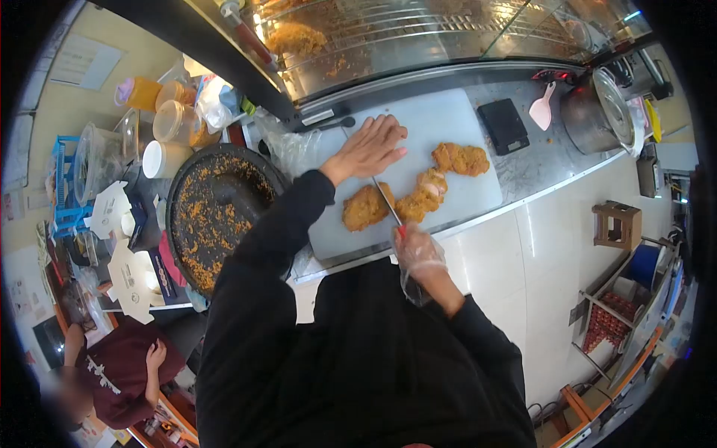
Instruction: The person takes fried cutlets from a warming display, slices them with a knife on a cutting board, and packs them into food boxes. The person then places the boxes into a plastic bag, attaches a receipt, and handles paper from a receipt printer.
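Observation:
My right hand (420, 257), in a clear plastic glove, grips the red handle of a long knife (385, 194). Its blade runs up and left across a white cutting board (328, 231). My bare left hand (366, 148) lies palm down over the far part of the blade, fingers stretched out; what is under the palm is hidden. Just left of the blade sits one breaded fried chicken piece (364, 209). To the right is a cut piece of fried chicken (423, 197) with pale meat showing, and farther right another fried piece (460, 159).
A black bowl (179, 224) with crumbs stands at left, near a plastic bag (295, 149) and tubs (173, 123). Right of the board are a black scale (503, 125), a pink scoop (541, 112) and a metal pot (590, 112). A glass display case (418, 45) is behind; another person (127, 373) is lower left.

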`<state>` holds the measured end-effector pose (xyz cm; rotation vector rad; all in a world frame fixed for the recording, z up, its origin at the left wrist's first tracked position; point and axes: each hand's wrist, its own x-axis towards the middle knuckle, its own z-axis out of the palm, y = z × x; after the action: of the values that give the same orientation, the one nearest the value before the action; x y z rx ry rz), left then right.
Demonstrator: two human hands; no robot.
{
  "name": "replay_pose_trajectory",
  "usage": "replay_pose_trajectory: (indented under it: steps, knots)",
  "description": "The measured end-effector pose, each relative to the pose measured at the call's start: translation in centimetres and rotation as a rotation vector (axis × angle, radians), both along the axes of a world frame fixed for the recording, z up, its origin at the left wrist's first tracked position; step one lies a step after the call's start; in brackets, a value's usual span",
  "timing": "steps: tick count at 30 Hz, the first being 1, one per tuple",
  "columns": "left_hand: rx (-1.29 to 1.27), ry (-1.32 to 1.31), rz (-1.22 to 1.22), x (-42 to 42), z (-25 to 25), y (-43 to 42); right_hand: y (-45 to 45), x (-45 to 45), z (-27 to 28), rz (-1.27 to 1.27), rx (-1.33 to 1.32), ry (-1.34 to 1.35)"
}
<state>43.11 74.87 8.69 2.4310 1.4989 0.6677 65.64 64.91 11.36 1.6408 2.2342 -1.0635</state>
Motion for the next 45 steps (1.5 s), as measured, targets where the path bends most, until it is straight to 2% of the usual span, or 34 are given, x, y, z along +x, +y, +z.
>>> replay_pose_trajectory:
  steps: [2, 5, 8, 11, 12, 15, 19, 23, 26, 29, 30, 33, 36, 39, 40, 42, 45]
  knots:
    - [-0.058, -0.047, 0.027, 0.7, 1.9, -1.3, -0.4, 0.5, 3.3, -0.005, -0.061, -0.049]
    - [-0.099, -0.073, 0.038, 0.7, 0.1, -3.5, -1.6, 1.3, 3.5, 0.064, -0.051, -0.045]
    - [-0.030, -0.041, 0.053, 0.3, -3.0, -3.9, -1.2, -0.2, 2.0, 0.065, -0.168, -0.146]
    - [-0.025, 0.028, 0.059, -1.2, -2.1, -3.2, -1.5, -1.3, -1.4, 0.065, -0.024, -0.046]
    - [-0.017, 0.108, 0.093, -1.7, -1.8, -3.1, -1.2, -1.4, -1.3, 0.070, 0.031, 0.067]
    - [-0.040, 0.020, 0.117, -1.6, -0.3, -3.6, -0.9, -0.2, 0.3, 0.130, 0.070, 0.098]
    - [-0.078, -0.009, 0.070, -1.5, -0.5, -5.4, -2.1, 0.1, 2.2, 0.142, -0.052, 0.026]
    - [-0.015, 0.034, 0.112, -2.0, -2.9, -6.3, -3.1, -1.4, -2.2, 0.125, -0.058, -0.018]
    - [0.092, 0.182, 0.120, -3.7, -2.8, -4.9, -2.1, -3.1, -1.5, 0.108, -0.012, 0.066]
    - [0.025, 0.075, 0.145, -3.0, -1.5, -4.8, -1.8, -2.1, 0.3, 0.109, -0.024, 0.016]
    - [-0.059, 0.087, 0.137, -2.6, 0.3, -5.4, -1.8, -2.1, 2.4, 0.105, -0.079, -0.047]
    - [-0.100, 0.019, 0.093, -2.2, -0.8, -7.3, -2.6, -1.3, 4.2, 0.147, -0.172, -0.068]
    - [-0.161, 0.100, 0.085, -2.2, -2.8, -8.3, -3.6, -1.3, -1.8, 0.129, -0.129, -0.009]
    - [0.039, 0.134, 0.112, -3.2, -3.6, -7.1, -3.2, -2.2, -4.4, 0.175, -0.091, 0.000]
    - [-0.084, 0.179, 0.113, -3.7, -2.7, -6.6, -3.2, -2.5, -4.2, 0.156, -0.095, 0.010]
    - [-0.061, 0.127, 0.155, -3.6, -2.6, -7.3, -2.8, -2.3, -2.8, 0.175, -0.059, 0.027]
    - [-0.093, 0.056, 0.186, -3.5, 0.7, -7.7, -3.3, -1.7, 1.6, 0.141, -0.048, 0.076]
